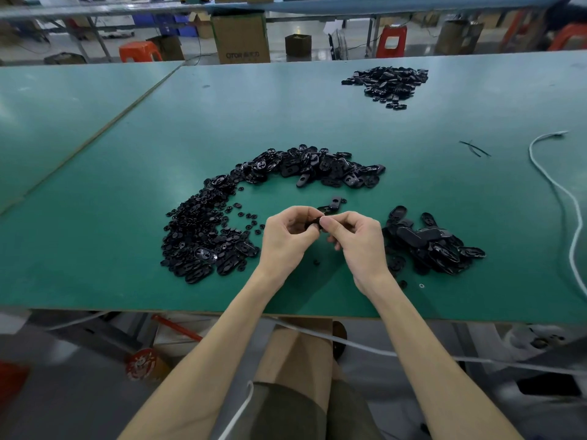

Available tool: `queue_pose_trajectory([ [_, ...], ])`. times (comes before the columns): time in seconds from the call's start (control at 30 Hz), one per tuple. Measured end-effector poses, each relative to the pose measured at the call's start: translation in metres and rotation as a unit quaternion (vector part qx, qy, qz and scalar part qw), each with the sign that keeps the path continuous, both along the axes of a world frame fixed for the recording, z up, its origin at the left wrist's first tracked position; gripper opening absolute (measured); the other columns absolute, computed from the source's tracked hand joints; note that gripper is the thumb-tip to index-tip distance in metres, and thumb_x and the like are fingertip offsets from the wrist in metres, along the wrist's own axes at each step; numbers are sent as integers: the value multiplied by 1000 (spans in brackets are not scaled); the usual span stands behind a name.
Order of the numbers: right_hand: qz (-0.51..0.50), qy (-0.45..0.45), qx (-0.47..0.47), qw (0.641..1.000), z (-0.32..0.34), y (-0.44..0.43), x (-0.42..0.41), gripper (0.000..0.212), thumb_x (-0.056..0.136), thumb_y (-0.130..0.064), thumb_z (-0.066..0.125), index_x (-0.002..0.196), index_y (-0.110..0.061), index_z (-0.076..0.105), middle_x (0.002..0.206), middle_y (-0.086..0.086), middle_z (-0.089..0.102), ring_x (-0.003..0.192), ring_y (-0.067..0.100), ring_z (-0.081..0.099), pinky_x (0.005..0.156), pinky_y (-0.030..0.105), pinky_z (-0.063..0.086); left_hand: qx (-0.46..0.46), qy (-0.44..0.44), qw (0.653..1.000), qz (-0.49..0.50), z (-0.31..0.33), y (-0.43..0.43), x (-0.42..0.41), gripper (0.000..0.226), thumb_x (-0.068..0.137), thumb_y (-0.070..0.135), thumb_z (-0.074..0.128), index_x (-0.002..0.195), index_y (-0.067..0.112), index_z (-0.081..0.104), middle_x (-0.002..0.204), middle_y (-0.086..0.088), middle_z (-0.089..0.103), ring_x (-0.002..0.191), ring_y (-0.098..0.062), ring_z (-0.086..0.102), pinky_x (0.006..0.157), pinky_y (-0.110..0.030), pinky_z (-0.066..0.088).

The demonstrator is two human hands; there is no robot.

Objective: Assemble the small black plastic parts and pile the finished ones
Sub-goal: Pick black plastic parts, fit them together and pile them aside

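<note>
A person is working at a green surface (286, 122), seen from above through a head-worn camera. Both bare forearms are reaching forward, and the left hand (286, 236) and right hand (359, 239) are meeting just above the surface near its front edge. The fingers of both hands are curling inward and pinching a small black part (314, 223) between their tips; its exact shape is mostly hidden. A curved heap of loose parts (203, 230) is arcing around the left of the hands and behind them, small round pieces giving way to larger oval ones. A single oval piece (333, 203) is lying just behind the hands. A nearer pile (425, 246) is lying just beside the right hand, and a far pile (387, 82) is lying well apart toward the back right. A white cable (568, 198) is trailing along the right side.
</note>
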State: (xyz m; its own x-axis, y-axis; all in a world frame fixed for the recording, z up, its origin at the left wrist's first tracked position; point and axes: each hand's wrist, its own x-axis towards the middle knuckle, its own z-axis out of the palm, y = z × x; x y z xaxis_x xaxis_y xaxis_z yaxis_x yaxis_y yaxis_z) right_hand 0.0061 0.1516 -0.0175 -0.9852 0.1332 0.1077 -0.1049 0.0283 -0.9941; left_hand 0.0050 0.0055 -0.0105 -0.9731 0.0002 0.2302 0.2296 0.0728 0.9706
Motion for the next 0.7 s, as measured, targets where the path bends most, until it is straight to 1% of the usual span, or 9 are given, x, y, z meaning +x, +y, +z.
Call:
queue_pose_trajectory([
  [0.1, -2, -1, 0, 1000, -1, 0, 0, 7, 92, -19, 78, 88, -14, 79, 68, 4, 72, 61, 10, 60, 59, 24, 48, 4, -3, 1000, -1, 0, -1, 0, 22, 87, -4, 73, 94, 17, 77, 90, 3, 79, 85, -10, 73, 79, -19, 55],
  [0.17, -6, -3, -16, 1000, -1, 1, 0, 7, 93, -20, 77, 87, -15, 78, 66, 2, 71, 62, 11, 59, 60, 24, 49, 18, -4, 1000, -12, 0, -3, 0, 18, 87, -1, 76, 98, 14, 78, 94, 1, 79, 89, -12, 75, 81, -19, 55],
  [0.27, -13, -1, -25, 1000, -1, 1, 0, 9, 94, -20, 76, 87, -16, 77, 65, -1, 70, 62, 12, 59, 61, 26, 49, 34, -5, 999, -28, 2, -4, 0, 19, 87, 1, 78, 104, 11, 78, 98, 0, 80, 94, -14, 76, 85, -20, 56],
  [0.47, -14, -5, -11, 1000, 0, 0, 1, 9, 94, -19, 76, 86, -17, 76, 63, -3, 69, 60, 9, 59, 60, 24, 49, 11, -6, 1000, -9, 1, -2, 0, 17, 88, -2, 76, 102, 8, 78, 95, -1, 80, 90, -16, 76, 83, -21, 57],
  [0.57, -14, -4, -5, 1000, 1, 0, 1, 9, 95, -21, 76, 86, -18, 77, 64, -1, 69, 61, 11, 58, 61, 26, 49, 7, -10, 1000, -5, 2, -1, 1, 16, 88, 0, 77, 102, 8, 78, 95, -2, 80, 91, -18, 76, 84, -24, 58],
  [0.7, -23, -4, -22, 999, 2, -1, 2, 8, 95, -19, 75, 87, -15, 76, 64, -3, 69, 61, 10, 59, 60, 26, 49, -8, -6, 1000, -5, 2, -1, 1, 16, 90, 5, 76, 106, 9, 76, 99, -1, 79, 94, -16, 75, 86, -23, 57],
])
